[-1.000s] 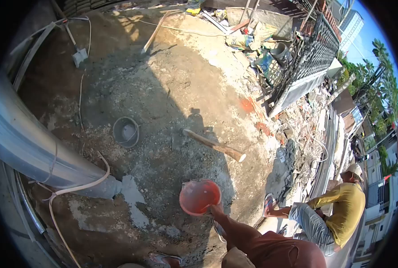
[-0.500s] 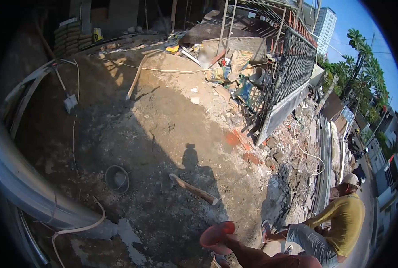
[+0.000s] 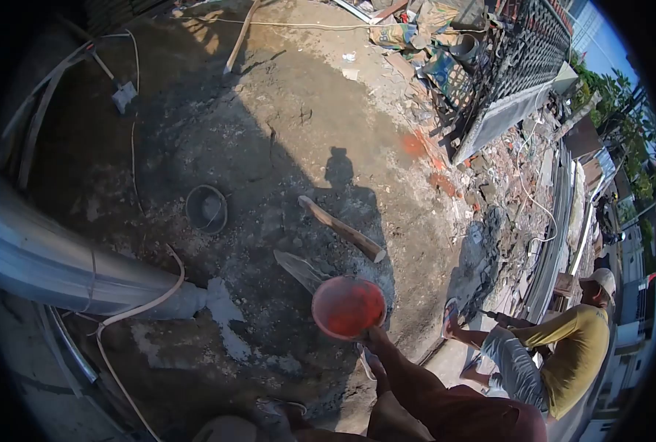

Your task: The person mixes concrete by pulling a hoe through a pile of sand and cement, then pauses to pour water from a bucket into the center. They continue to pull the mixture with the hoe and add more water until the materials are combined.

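Observation:
My right hand (image 3: 376,337) is closed on the near rim of a red bucket (image 3: 348,308), its round mouth tipped forward over the ground. From the far side of the bucket a greyish, see-through streak that looks like thrown water (image 3: 298,269) stretches to the left. Just beyond lies a rough wooden post (image 3: 343,230), apart from the bucket. A dark bucket (image 3: 206,210) stands farther off to the left on the damp, grey ground (image 3: 269,169). My left hand is outside the picture.
A large metal pipe (image 3: 85,258) lies at the left, with a pale hose (image 3: 140,313) beside it. A shovel (image 3: 124,96) rests farther back. A person in a yellow shirt (image 3: 582,353) sits at the right, holding a tool. Rubble (image 3: 505,169) and a metal grille (image 3: 516,81) border the right side.
The red bucket has swung up and left, its mouth now facing away from my arm, and the watery streak has appeared. My view has tilted down. The seated person's tool has come into sight.

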The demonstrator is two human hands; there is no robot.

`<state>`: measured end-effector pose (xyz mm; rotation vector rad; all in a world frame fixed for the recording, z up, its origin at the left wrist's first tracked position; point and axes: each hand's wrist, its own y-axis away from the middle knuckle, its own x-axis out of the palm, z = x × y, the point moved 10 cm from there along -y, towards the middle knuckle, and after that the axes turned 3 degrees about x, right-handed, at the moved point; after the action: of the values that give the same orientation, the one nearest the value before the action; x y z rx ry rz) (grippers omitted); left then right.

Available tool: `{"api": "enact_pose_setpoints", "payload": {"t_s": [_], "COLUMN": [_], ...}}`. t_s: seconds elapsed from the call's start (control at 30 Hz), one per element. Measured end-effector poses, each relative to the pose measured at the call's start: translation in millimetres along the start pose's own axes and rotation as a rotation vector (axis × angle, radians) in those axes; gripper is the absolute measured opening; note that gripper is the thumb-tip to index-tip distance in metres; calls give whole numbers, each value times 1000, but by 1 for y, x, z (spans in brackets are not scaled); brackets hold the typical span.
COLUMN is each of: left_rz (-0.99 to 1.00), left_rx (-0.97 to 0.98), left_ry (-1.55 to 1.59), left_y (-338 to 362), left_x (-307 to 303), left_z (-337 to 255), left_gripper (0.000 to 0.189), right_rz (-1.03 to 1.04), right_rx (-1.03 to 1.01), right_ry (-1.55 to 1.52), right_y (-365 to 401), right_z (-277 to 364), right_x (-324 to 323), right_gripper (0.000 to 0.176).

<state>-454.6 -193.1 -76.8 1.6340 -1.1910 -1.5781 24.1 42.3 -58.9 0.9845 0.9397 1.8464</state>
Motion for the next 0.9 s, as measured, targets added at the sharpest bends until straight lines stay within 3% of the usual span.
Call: {"api": "enact_pose_setpoints", "payload": {"t_s": [0.03, 0.07, 0.1, 0.13, 0.17, 0.23, 0.27, 0.3, 0.33, 0.37, 0.43, 0.6, 0.7, 0.8, 0.9], "left_rz": [-52, -111, -174, 84, 103, -235, -224, -101, 18, 23, 29, 11, -8, 11, 62], "left_rx": [-46, -87, -122, 158, 148, -287, -289, -295, -300, -302, -494, -490, -485, -478, -486], "left_ry": [109, 222, 334, -116, -125, 423, 415, 421, 429, 423, 558, 494, 471, 460, 464], "left_y": [-4, -3, 2, 2, 5, 54, 52, 44, 39, 42, 71, 74, 68, 68, 67], "left_x": [5, 1, -13, -2, -13, -103, -94, -79, -62, -69, -129, -142, -145, -142, -152], "left_z": [18, 31, 42, 15, 7, 10, 17, 21, 23, 17, -8, -17, -17, -14, -22], "left_gripper": [47, 55, 64, 67, 67, 40, 40, 55, 73, 73, 74, 70, 69, 69, 70], "right_rz": [57, 54, 313, 113, -193, -332, -300, -264, -261, -256, -346, -532, -521, -420, -462], "right_rx": [-282, 16, -661, -229, 93, 95, 126, 156, 37, -83, -57, -106, -118, -38, -4], "right_ry": [429, 73, 728, 422, -19, 73, 196, 319, 438, 556, 458, 197, 104, -16, -38], "right_y": [11, -13, -12, -3, 40, 38, 24, 5, -7, -14, -31, -37, -21, -42, 5], "right_z": [15, -13, -1, 0, 3, 17, 24, 27, 42, 58, 77, 104, 101, 65, 61], "right_x": [-8, -41, -43, -45, -38, -53, -60, -66, -66, -62, -57, -70, -69, -117, -127], "right_gripper": [15, 12, 9, 7, 4, 5, 8, 10, 11, 12, 11, 7, 10, 11, 11]}}
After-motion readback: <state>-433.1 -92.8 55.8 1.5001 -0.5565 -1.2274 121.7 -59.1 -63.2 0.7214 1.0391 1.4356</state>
